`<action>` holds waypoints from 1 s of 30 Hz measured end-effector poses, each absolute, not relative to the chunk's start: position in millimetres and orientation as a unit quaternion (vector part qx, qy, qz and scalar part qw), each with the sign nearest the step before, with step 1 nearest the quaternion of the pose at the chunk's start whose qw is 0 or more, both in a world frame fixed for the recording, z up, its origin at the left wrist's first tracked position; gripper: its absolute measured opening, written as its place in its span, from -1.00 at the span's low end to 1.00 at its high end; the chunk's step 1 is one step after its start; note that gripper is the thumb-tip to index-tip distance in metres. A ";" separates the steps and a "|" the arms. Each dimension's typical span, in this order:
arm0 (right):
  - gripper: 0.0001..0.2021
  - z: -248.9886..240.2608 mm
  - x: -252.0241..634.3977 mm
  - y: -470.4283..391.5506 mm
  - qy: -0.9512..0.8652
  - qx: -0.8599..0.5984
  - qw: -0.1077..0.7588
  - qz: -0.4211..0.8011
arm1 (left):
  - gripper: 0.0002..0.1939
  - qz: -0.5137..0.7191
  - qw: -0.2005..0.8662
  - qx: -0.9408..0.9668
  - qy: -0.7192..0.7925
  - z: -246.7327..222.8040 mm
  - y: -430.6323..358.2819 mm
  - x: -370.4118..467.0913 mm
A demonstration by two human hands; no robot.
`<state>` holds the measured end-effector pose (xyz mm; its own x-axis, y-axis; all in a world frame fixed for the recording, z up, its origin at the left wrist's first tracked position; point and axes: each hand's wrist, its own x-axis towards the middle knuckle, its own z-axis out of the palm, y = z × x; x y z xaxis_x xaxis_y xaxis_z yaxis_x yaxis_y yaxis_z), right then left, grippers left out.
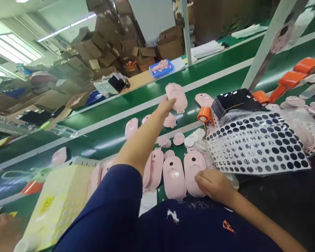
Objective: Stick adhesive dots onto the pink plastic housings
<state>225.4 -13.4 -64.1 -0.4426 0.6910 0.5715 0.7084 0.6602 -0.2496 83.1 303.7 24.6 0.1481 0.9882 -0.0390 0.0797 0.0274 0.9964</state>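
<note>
Left hand: pinched on a pink shell [177, 92] by its near edge, over the green surface; a rim grip should spare the face.
Right hand: apart from the left, fingers on a second shell [192, 171] (gripping or steadying, I cannot tell); light pressure seems best.
Green surface: yellow basket [55, 203], loose pink parts [131, 128], dotted sheets [254, 150].
Room: piled cardboard boxes [102, 38].

Green bench [105, 131], strewn with pink parts.
Two pink shells [174, 180] lie side by side at the near edge, small pink discs [179, 139] just beyond and another shell [131, 128] farther off; a yellow basket [56, 190] stands left, a black stack [233, 99] right, near an orange roll [204, 114].
</note>
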 end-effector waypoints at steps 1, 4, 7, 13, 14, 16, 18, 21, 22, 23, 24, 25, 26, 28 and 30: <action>-0.79 -65.1 222.6 -10.1 -0.852 -0.419 0.315 -0.009 | -0.71 0.451 0.530 0.528 0.486 36.0 293.5 70.6; -0.81 -64.9 220.1 -4.0 -0.848 -0.450 0.281 0.018 | -0.77 0.517 0.535 0.494 0.449 69.2 239.5 20.4; -0.81 -58.5 221.2 -1.1 -0.841 -0.488 0.229 0.043 | -0.68 0.611 0.541 0.433 0.382 79.9 158.5 -32.8; -0.73 -36.0 200.5 25.4 -0.802 -0.588 0.095 0.046 | -0.50 0.610 0.551 0.245 0.514 12.3 34.4 -78.3; -0.72 -33.6 193.5 36.4 -0.805 -0.586 0.080 0.043 | -0.46 0.602 0.555 0.225 0.528 -1.5 23.8 -77.7; -0.70 -32.3 178.4 63.2 -0.815 -0.576 0.060 0.033 | -0.39 0.588 0.567 0.196 0.542 -23.5 8.5 -71.6; -0.64 -35.3 164.1 91.9 -0.824 -0.564 0.049 0.022 | -0.35 0.581 0.585 0.185 0.535 -36.1 -1.1 -61.9; -0.58 -43.3 148.7 124.7 -0.834 -0.551 0.020 0.014 | -0.26 0.587 0.604 0.191 0.504 -41.8 -7.9 -47.8; -0.59 -45.7 145.9 131.1 -0.837 -0.547 0.010 0.013 | -0.23 0.594 0.604 0.192 0.496 -42.0 -8.8 -44.4; -0.60 -47.7 144.2 135.2 -0.840 -0.543 0.002 0.012 | -0.21 0.601 0.603 0.191 0.489 -42.2 -9.3 -41.9; -0.61 -49.3 143.4 137.4 -0.841 -0.541 -0.005 0.010 | -0.19 0.606 0.603 0.187 0.484 -42.5 -9.4 -40.3; -0.62 -50.3 143.2 138.2 -0.843 -0.538 -0.011 0.007 | -0.18 0.610 0.603 0.182 0.480 -43.0 -9.5 -39.5; -0.63 -50.7 143.4 138.3 -0.843 -0.537 -0.016 0.004 | -0.17 0.613 0.604 0.180 0.477 -43.6 -9.3 -39.2; -0.66 -49.4 144.3 137.6 -0.842 -0.539 -0.023 -0.001 | -0.13 0.616 0.605 0.181 0.471 -45.1 -8.8 -39.7; -0.70 -43.3 145.2 137.1 -0.838 -0.545 -0.027 -0.006 | -0.11 0.622 0.605 0.185 0.462 -46.1 -8.3 -40.6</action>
<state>145.2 137.1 -43.3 -0.4042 0.9139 -0.0381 0.9132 0.4056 0.0389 -40.6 -8.3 -46.1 -0.1999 0.9229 -0.3292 -0.5819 0.1585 0.7976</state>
